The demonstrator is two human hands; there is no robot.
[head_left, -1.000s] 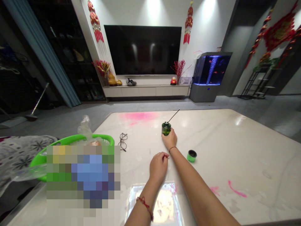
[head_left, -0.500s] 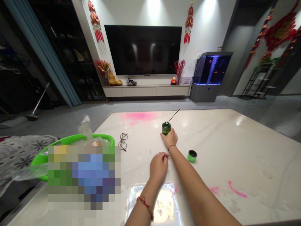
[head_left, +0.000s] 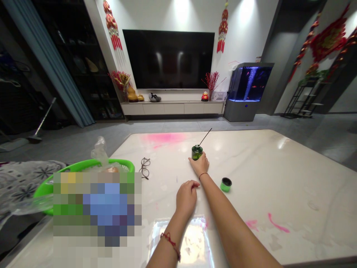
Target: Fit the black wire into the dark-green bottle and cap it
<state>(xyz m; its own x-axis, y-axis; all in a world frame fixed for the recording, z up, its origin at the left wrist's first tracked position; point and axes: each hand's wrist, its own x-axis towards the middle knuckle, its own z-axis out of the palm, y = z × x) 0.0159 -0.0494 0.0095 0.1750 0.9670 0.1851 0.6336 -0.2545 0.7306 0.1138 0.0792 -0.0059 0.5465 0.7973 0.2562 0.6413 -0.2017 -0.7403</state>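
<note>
Your right hand point(head_left: 199, 165) lies palm down at the near side of a small green jar point(head_left: 196, 153), its fingertips low against the jar's base, barely curled; whether it actually has hold of the jar can't be told. The jar stands upright on the white marble tabletop point(head_left: 251, 171), with a thin black stick point(head_left: 205, 137) slanting up and right from its top. Near and to the right of that hand, a short green cylinder with a dark top point(head_left: 225, 184) stands on its own. Your left hand point(head_left: 186, 199) sits nearer you, apart from the jar, fingers curled loosely inward with nothing showing in them. To the left lie folded glasses point(head_left: 145, 168). Farther left, a bright green plastic basket point(head_left: 83, 164) has a clear plastic bag point(head_left: 99, 149) rising from it, and a pixelated patch hides much of it. Pink smears point(head_left: 276, 223) mark the marble.
</note>
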